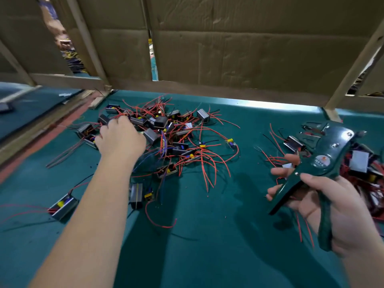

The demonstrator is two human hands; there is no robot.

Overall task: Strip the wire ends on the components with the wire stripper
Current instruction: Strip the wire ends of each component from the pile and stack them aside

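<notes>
A tangled pile of small grey box components (pixel 166 138) with red, black and blue wires lies in the middle of the green table. My left hand (pixel 120 138) reaches into the pile's left side, knuckles up; its fingertips are hidden among the components, so what they touch is unclear. My right hand (pixel 324 202) grips the dark green wire stripper (pixel 324 159) by its handles at the right, its jaws pointing up and away. A second heap of components (pixel 361 163) lies behind the stripper at the right edge.
Single components lie apart at the front left (pixel 62 206) and front centre (pixel 136 194). The green table cover (pixel 207 246) stretches toward me. A cardboard wall (pixel 228 48) on a wooden frame closes the back. A wooden rail (pixel 41 121) borders the left.
</notes>
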